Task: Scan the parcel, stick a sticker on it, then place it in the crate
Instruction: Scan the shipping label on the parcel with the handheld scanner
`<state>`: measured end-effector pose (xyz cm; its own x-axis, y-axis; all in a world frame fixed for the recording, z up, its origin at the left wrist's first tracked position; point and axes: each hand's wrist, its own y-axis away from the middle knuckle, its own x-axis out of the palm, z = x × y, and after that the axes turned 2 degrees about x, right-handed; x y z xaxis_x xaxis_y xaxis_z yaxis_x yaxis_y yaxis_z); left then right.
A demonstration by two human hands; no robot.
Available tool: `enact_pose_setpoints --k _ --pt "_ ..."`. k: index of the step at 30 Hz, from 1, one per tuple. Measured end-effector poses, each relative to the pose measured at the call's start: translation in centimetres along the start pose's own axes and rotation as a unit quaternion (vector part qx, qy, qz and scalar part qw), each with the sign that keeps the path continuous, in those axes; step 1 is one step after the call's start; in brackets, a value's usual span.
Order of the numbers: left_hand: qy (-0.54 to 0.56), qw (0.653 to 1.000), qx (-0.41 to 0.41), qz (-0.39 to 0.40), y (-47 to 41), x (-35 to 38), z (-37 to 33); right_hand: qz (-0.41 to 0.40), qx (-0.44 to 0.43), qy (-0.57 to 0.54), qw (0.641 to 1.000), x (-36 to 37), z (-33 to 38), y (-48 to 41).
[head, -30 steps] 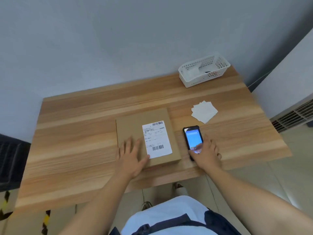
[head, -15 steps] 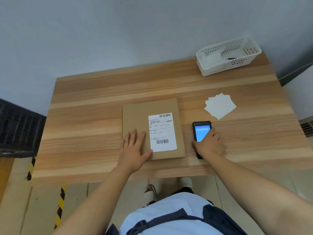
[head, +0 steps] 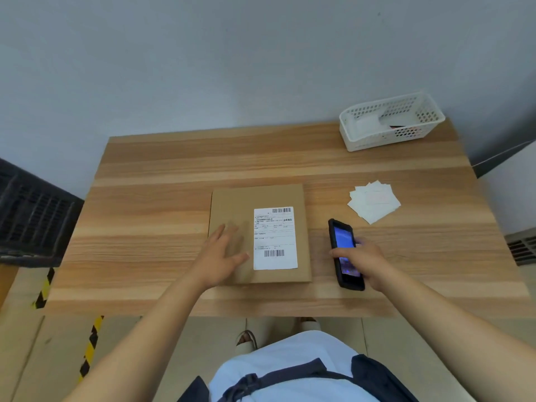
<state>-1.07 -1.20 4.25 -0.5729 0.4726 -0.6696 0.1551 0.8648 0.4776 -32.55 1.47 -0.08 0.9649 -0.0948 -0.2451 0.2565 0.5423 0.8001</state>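
A flat brown cardboard parcel [head: 232, 207] lies in the middle of the wooden table [head: 162, 175], with a white shipping label [head: 275, 237] and barcodes on its right half. My left hand [head: 222, 256] rests flat on the parcel's left part, fingers spread. To the right of the parcel a black handheld scanner [head: 342, 242] with a lit screen is tilted up, and my right hand [head: 364, 261] grips its lower end. A loose pile of white stickers [head: 374, 201] lies beyond the scanner. A dark crate [head: 32, 216] stands left of the table.
A white perforated basket [head: 391, 123] holding some papers sits at the table's far right corner against the grey wall. Yellow-black hazard tape [head: 90, 343] marks the floor at the left. A vent [head: 522, 248] is low at the right.
My right hand has closed around the scanner and tilted it up from the table. My left hand stayed on the parcel. The view shifted, bringing the dark crate into sight at the left.
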Motion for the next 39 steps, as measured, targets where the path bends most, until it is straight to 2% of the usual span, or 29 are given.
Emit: enact_pose_setpoints --k 3,9,11,15,19,24,28,35,37,39 --pt "0.127 0.992 -0.006 -0.002 1.1 -0.9 -3.2 0.114 -0.008 0.009 0.993 -2.2 1.3 3.1" --pt "0.276 0.957 0.030 0.083 2.8 0.2 -10.1 0.239 -0.097 0.044 0.965 -5.0 2.9 7.9" --pt "0.316 0.945 0.040 0.080 3.0 1.1 -12.0 0.268 -0.120 0.051 0.955 -5.4 3.5 9.2" --pt "0.448 0.888 0.038 0.094 2.9 2.1 -14.2 0.304 -0.144 0.069 0.939 -5.7 3.9 10.9" --pt "0.463 0.879 0.053 0.103 3.2 2.3 -14.8 0.333 -0.150 0.073 0.928 -5.7 3.9 11.7" --pt "0.508 0.852 0.047 0.116 3.3 2.4 -14.7 0.318 -0.150 0.077 0.933 -5.1 3.8 12.8" --pt "0.508 0.848 0.058 0.140 2.9 1.8 -13.8 0.267 -0.144 0.078 0.950 -3.4 4.2 14.1" --pt "0.520 0.823 0.088 0.213 1.9 -0.8 -9.5 0.206 -0.131 0.109 0.963 0.3 5.9 16.2" --pt "0.502 0.828 0.098 0.231 1.1 -1.8 -7.6 0.190 -0.135 0.130 0.964 1.5 6.7 16.7" --pt "0.446 0.864 0.099 0.212 0.2 -2.7 -5.6 0.157 -0.142 0.172 0.962 2.7 7.5 17.3"
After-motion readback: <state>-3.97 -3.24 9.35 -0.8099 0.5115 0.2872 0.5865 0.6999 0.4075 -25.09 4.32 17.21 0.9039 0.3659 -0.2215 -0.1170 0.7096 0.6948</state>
